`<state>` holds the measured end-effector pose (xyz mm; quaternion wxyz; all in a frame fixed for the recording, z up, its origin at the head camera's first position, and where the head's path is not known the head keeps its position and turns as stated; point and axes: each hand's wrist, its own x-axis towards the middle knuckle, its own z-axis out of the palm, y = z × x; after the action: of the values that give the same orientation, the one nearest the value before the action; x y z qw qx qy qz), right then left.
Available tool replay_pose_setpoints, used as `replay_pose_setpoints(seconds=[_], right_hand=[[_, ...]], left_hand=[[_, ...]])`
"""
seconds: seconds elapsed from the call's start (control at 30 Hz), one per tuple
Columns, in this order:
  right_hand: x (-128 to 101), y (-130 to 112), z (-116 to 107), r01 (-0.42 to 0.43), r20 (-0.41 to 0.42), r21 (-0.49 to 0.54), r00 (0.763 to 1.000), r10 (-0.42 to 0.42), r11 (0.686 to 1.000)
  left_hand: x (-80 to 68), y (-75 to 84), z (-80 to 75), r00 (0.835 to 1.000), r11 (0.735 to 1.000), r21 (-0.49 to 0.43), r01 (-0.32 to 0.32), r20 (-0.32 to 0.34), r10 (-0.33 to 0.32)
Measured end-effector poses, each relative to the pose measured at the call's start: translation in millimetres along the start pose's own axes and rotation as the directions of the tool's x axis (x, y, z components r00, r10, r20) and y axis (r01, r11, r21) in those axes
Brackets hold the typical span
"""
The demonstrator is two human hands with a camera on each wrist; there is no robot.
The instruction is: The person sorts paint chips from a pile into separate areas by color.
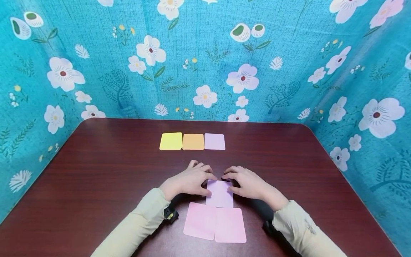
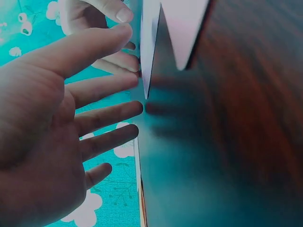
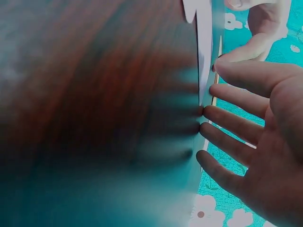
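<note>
- One lavender card [image 1: 219,198] lies on the tabletop [image 1: 106,171] between left hand [image 1: 192,180] and right hand [image 1: 248,182].
- Both hands' fingers [image 2: 111,117] are spread, gripping nothing.
- Probably light and bendable; opposite side edges look the best hold.

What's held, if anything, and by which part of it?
Nothing is held: left hand and right hand flank the lilac card between them, fingers uncurled.

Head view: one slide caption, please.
Left hand and right hand flank a lilac card, two pink cards nearer, three cards in a row beyond.
</note>
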<state>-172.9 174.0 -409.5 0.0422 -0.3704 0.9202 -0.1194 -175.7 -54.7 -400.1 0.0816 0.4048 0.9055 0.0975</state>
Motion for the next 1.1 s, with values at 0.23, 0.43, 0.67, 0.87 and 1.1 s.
replay_pose_setpoints(seconds=[0.23, 0.43, 0.67, 0.87, 1.1], right_hand=[[-4, -2, 0, -0.026, 0.008, 0.024, 1.0, 0.026, 0.999], [-5, -5, 0, -0.044, 0.015, 0.001, 0.999, 0.044, 0.999], [-6, -12, 3, -0.05, 0.042, -0.049, 0.998, 0.052, 0.998], [-5, -13, 3, -0.038, 0.032, -0.07, 0.999, 0.04, 0.997], [-2, -15, 6, -0.012, -0.009, -0.112, 1.0, 0.011, 0.994]], left_hand=[[-0.6, 1.2, 1.5, 1.0, 1.0, 0.009, 0.014, 0.0, -0.014], [-0.2, 2.9, 2.3, 1.0, 1.0, 0.013, 0.027, 0.002, -0.027], [-0.7, 5.6, 6.0, 0.999, 0.999, 0.036, 0.031, 0.033, -0.033], [0.1, 5.9, 5.6, 0.998, 0.999, 0.022, 0.048, 0.048, -0.049], [0.1, 5.1, 4.8, 0.997, 0.999, 0.004, 0.05, 0.056, -0.05]])
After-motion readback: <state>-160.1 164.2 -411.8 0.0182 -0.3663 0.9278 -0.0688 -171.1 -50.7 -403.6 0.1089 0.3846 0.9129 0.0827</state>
